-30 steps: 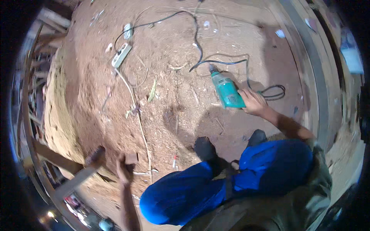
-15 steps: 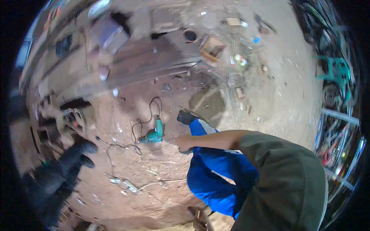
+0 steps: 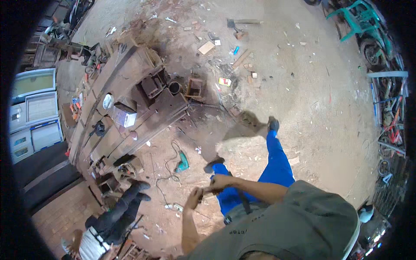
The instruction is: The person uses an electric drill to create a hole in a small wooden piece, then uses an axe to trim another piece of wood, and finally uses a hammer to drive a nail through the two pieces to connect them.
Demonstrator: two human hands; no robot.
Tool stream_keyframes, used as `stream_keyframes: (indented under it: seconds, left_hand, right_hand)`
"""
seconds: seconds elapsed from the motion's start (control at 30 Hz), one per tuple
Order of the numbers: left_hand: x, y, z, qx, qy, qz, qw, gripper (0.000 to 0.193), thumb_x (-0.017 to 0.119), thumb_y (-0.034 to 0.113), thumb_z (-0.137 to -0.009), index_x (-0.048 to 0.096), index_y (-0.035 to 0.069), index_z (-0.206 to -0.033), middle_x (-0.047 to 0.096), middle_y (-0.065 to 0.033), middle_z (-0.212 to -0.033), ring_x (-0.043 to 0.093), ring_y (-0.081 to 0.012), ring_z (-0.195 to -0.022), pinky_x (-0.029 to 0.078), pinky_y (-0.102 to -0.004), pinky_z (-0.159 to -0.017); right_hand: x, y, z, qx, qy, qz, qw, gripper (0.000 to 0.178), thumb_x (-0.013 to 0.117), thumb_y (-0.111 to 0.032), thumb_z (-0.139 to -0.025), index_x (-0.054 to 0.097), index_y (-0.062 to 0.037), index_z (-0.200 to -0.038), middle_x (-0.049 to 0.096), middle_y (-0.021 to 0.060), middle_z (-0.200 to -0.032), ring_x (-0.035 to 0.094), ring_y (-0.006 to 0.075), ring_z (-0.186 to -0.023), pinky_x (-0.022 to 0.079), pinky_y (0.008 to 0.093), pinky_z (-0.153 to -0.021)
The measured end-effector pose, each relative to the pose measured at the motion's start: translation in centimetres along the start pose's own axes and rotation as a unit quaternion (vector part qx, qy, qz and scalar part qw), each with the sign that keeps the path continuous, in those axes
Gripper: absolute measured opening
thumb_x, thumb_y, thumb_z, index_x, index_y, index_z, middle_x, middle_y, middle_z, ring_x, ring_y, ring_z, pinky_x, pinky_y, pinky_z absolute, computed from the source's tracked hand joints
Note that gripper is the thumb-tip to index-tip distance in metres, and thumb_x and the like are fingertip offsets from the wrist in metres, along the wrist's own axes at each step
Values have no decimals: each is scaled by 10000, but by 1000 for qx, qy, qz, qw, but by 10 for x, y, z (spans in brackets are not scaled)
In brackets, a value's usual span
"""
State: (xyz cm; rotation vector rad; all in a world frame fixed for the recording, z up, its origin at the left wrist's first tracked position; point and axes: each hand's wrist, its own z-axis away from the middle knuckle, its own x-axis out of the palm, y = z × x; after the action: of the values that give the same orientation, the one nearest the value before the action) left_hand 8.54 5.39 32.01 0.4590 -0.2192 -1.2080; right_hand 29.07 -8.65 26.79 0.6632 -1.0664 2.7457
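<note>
My left hand (image 3: 193, 198) and my right hand (image 3: 221, 182) meet in front of my waist, above my blue trousers. Both are closed, with a small brownish piece (image 3: 209, 190) between them; its kind is too small to make out. A green power drill (image 3: 183, 162) lies on the dusty ground ahead and left of my hands, touched by neither. Its dark cord (image 3: 166, 177) loops beside it. A pale extension socket (image 3: 178, 207) rests on the ground to the left of my left hand.
Another person (image 3: 115, 219) is low at the left. Ahead stands a long wooden workbench (image 3: 151, 123) with a white box (image 3: 125, 117) on it. An open wooden box (image 3: 196, 87) and scattered scraps lie beyond. At the right are a green plastic chair (image 3: 357, 21) and a metal rack (image 3: 387, 74).
My right hand has moved up from near the drill to my waist. The left hand has come into view and joined it. My view has risen and widened, and my legs stand farther apart.
</note>
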Motion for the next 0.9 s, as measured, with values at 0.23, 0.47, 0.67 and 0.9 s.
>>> stream_keyframes:
  seconds: [0.23,0.47,0.67,0.9]
  left_hand:
    - [201,247,-40,-4,-38,81,996,299,540,422,-1072,537,157,-934,409,77,-710,371,-61,-602,294,-255,-533]
    - [310,382,-116,92,-17,69,993,425,495,519,-1069,528,142,-876,440,58,-686,376,-58,-567,305,-248,-484]
    - [297,398,-211,148,55,80,984,388,498,354,-1061,694,29,-981,560,5,-719,510,-113,-665,438,-295,-603]
    - [284,423,-255,108,123,180,970,310,529,141,-967,706,44,-1202,733,-68,-901,574,-107,-687,478,-269,-635]
  right_hand:
    - [-198,-22,210,-68,67,-185,978,567,803,-543,-836,724,12,-919,725,86,-781,705,159,-663,527,278,-567]
    - [-367,-40,301,-88,103,-109,985,479,739,-463,-941,727,13,-896,713,77,-763,678,158,-664,534,301,-607]
    - [-495,-47,322,-14,203,-66,977,429,727,-389,-962,720,39,-973,719,91,-810,689,158,-688,551,284,-623]
    - [-686,-75,370,71,282,3,957,440,744,-370,-954,722,58,-1054,729,115,-875,708,167,-739,575,286,-672]
